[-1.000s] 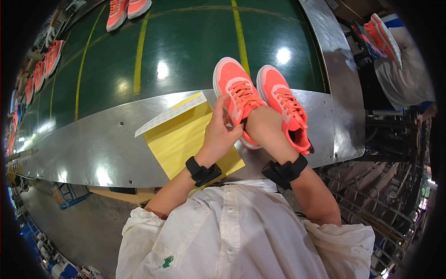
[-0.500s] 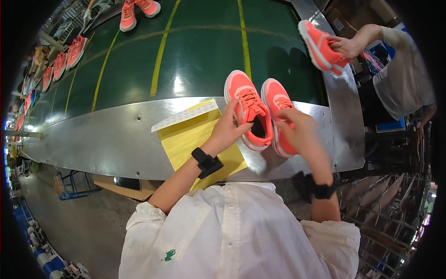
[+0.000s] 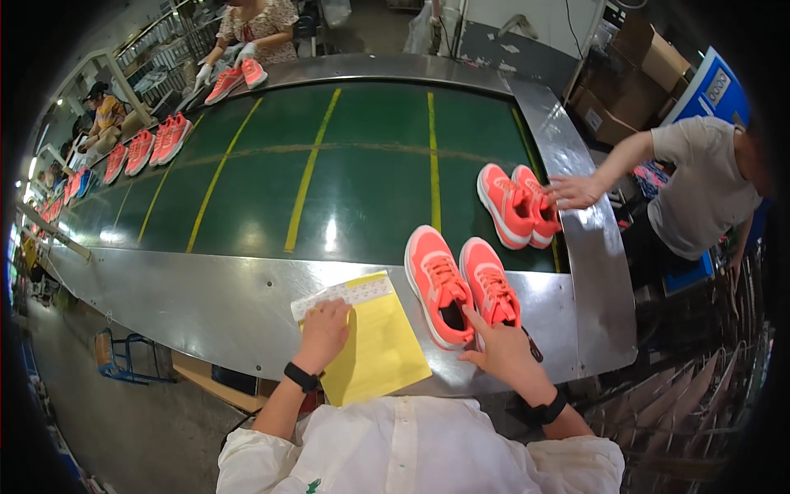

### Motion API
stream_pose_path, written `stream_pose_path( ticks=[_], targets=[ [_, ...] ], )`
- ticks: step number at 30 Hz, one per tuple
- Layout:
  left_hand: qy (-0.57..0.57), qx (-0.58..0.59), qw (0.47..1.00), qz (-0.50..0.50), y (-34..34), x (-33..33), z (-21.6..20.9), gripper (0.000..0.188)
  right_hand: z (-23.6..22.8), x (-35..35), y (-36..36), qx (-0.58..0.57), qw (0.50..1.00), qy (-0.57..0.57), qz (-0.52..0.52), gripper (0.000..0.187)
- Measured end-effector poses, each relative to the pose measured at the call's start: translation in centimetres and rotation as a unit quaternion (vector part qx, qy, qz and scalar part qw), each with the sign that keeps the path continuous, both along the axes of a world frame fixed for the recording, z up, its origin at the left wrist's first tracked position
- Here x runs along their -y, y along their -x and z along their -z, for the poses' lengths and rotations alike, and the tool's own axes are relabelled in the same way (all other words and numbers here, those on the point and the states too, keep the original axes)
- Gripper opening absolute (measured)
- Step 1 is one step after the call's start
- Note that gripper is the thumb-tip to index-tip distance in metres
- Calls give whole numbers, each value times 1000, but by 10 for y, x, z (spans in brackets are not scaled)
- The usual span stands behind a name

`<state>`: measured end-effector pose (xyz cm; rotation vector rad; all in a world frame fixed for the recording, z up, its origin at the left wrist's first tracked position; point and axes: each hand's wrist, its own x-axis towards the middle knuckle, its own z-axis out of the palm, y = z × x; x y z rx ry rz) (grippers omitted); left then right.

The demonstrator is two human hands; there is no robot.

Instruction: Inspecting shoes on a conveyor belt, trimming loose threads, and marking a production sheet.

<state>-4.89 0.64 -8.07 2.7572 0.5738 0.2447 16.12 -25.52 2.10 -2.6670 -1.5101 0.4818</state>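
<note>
A pair of coral-pink sneakers stands close in front of me, the left shoe (image 3: 442, 288) and the right shoe (image 3: 489, 280) side by side, toes pointing away. My right hand (image 3: 508, 358) is at their heels, with thumb and forefinger stretched apart; its other fingers are partly hidden. A small dark thing (image 3: 533, 344) shows beside that hand, too unclear to name. To the left, yellow paper (image 3: 383, 346) lies on the metal ledge under a white label sheet (image 3: 362, 290). My left hand (image 3: 326, 329) has its fingers curled down onto the label sheet's edge.
A green belt (image 3: 370, 198) with yellow lines runs behind the metal ledge (image 3: 197, 288). At right, a co-worker's hand (image 3: 573, 191) is beside another coral pair (image 3: 506, 210). More sneakers (image 3: 140, 152) line the far left, and another person handles a pair (image 3: 234, 81) at the back.
My left hand has left the left shoe for the label sheet. My right hand has shifted to the heels. The co-worker has set the held pair on the belt. My view has tilted up.
</note>
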Motion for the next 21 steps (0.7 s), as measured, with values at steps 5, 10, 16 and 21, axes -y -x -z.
stream_pose_path(
  ticks=[5, 10, 16, 21],
  targets=[
    [-30, 27, 999, -15, -4, 16, 9, 40, 23, -18, -3, 30, 998, -55, -12, 64],
    [-44, 16, 999, -23, -8, 17, 13, 37, 2, -44, -56, -64, 977, -179, 99, 40],
    [-66, -22, 997, -31, -14, 25, 14, 36, -22, -128, -166, -565, 603, -446, 344, 31],
    [-13, -33, 997, -63, -10, 34, 8, 38, -11, -230, -283, -665, 487, -435, 363, 29]
  ],
)
